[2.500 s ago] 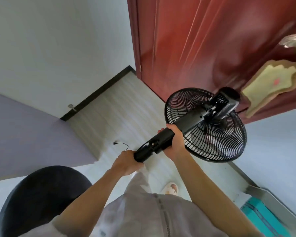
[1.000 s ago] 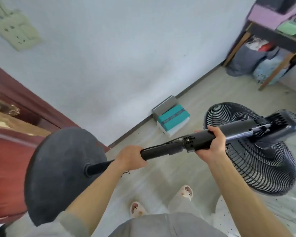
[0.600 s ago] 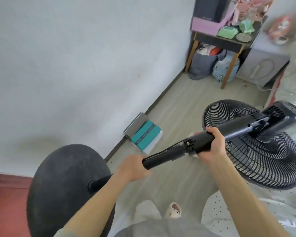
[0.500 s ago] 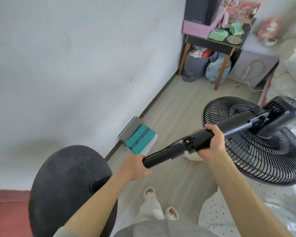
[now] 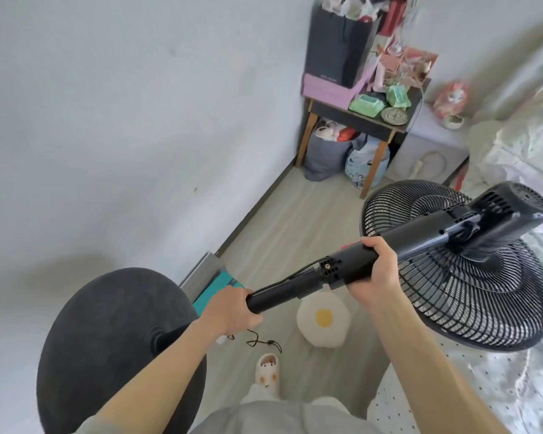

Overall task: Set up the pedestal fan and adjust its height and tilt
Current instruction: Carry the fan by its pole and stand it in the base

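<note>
I carry a black pedestal fan lying almost level in the air. Its round base [image 5: 107,333] is at the lower left and its caged head [image 5: 470,283] with the motor housing [image 5: 508,214] hangs at the right, above the bed's edge. My left hand [image 5: 232,311] is shut around the thin lower pole [image 5: 279,292]. My right hand [image 5: 373,270] is shut around the thicker upper column [image 5: 420,233], just past the height collar. The power cord runs along the pole and dangles to the floor.
A cluttered side table [image 5: 358,120] with bags under it stands in the far corner. A bed [image 5: 521,126] fills the right side. On the wooden floor lie a fried-egg cushion [image 5: 323,321], a teal box [image 5: 213,289] by the wall, and my slippered foot [image 5: 267,371].
I have turned from the red door towards the bed side of the room, carrying the fan. Both hands keep the same hold on the pole. The egg cushion has come into view.
</note>
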Available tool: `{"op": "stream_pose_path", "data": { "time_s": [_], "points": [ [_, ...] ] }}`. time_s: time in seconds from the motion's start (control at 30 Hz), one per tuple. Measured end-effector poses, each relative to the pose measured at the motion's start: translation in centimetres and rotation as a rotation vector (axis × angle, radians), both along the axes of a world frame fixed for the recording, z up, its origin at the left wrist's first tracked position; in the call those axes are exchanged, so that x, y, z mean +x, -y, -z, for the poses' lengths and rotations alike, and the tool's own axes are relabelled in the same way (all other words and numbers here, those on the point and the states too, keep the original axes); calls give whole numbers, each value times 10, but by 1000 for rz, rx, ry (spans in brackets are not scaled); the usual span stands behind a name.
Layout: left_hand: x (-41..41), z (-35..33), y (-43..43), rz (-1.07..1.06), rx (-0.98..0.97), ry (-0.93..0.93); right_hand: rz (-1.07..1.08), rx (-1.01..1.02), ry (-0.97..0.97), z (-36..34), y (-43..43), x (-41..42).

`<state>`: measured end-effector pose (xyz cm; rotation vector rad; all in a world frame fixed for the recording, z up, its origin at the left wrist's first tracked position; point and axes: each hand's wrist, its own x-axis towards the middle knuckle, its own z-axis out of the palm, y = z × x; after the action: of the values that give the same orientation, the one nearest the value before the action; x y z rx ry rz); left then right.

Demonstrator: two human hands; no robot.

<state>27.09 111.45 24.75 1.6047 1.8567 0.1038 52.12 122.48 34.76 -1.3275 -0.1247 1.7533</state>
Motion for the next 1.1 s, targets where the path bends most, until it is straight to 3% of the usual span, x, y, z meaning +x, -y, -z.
{"op": "stream_pose_path", "data": {
  "time_s": [0.33,0.4,0.67,0.97,1.1],
  "points": [
    [13,-22,-122,-33,-21,-79,-39,0,-83,5,-134,17],
    [50,-28,-184,-169,8,-136,-171,-12,-131,0,-214,47],
    [62,-48,-219,-258,-37,-185,-207,-41,-212,-4,-262,52],
    [77,-45,-292,-349,-98,-144,-297,-50,-193,-11,-353,40],
    [62,-21,-343,-342,-72,-39,-259,-25,-131,-5,-400,20]
  ]
}}
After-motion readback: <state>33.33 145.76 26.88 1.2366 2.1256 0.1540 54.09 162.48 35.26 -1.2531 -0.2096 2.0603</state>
